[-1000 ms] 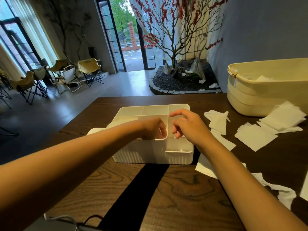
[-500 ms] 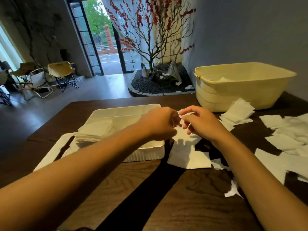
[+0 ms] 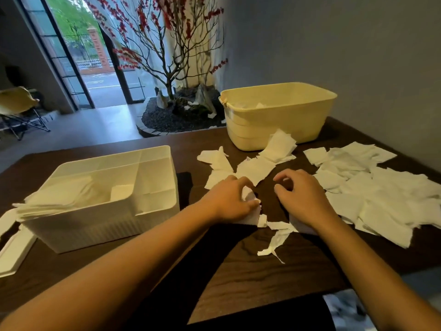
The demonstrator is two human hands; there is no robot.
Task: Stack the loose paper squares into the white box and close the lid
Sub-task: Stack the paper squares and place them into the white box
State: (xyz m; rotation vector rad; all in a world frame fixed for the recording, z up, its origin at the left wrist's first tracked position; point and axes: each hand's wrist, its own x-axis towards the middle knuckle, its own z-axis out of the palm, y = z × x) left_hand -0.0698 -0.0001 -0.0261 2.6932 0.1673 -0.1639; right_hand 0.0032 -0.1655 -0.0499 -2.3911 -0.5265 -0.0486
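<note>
Left hand: The left hand (image 3: pixel 230 200) lay palm down on the table (image 3: pixel 250 280), its fingers (image 3: pixel 243 187) curled over and gripping a paper square (image 3: pixel 250 211) that showed white beneath the fingertips and at the heel of the palm.
Right hand: The right hand (image 3: pixel 301 197) lay palm down just right of the left hand, the two apart with bare wood between them. Its fingers (image 3: pixel 281 179) were curled inward; whether they clamped any paper could not be told. A sheet edge showed under its wrist.
Loose paper squares: A small group of loose squares (image 3: pixel 253 167) lay just beyond the fingertips of both hands. A larger spread (image 3: pixel 377 189) lay to the outer side of the right hand, its nearest sheets touching or just beside that hand.
Torn strip: A torn strip (image 3: pixel 276 240) lay behind the fingers, between the two wrists.
White box: The white box (image 3: pixel 114 225) stood open, well to the outer side of the left hand, untouched. A stack of squares (image 3: pixel 59 197) filled its far-left compartment and overhung the rim.
Lid: The lid (image 3: pixel 14 249) lay flat on the table at the box's left end, off the box.
Yellow tub: A yellow tub (image 3: pixel 279 125) stood well beyond the fingertips, with a few squares leaning against its front wall.
</note>
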